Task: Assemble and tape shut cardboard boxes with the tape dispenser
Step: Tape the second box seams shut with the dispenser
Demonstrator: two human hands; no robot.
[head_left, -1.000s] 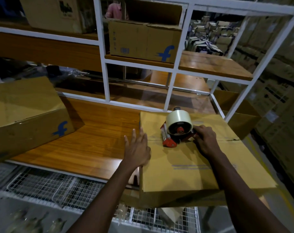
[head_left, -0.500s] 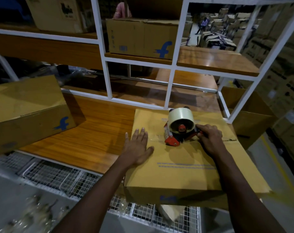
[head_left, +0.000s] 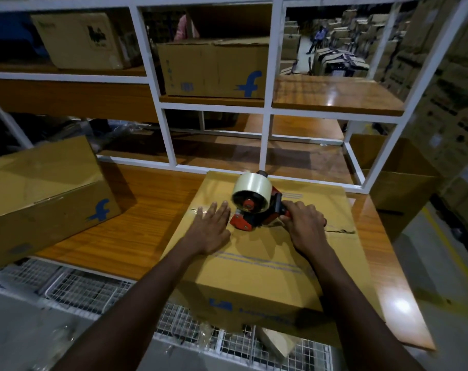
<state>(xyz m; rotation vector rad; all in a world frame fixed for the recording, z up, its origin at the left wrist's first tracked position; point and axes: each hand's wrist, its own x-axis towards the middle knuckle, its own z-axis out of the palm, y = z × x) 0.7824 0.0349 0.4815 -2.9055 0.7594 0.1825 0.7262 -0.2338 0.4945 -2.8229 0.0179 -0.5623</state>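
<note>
Tape dispenser point(head_left: 257, 203) sits on the box point(head_left: 257, 263) seam at frame centre, right hand point(head_left: 305, 226) curled round its handle. Left hand point(head_left: 211, 226) presses flat, fingers straight, beside it. Best to keep the flaps pinned and pull straight along the seam.

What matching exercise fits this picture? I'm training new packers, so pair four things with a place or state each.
Things:
1. left hand
2. right hand
3. tape dispenser
4. far logo box

Places or states:
A. on the upper shelf
B. flat on top of the cardboard box
C. grips the dispenser
D. stands on the flap seam

Pairs: 1-B, 2-C, 3-D, 4-A
</note>
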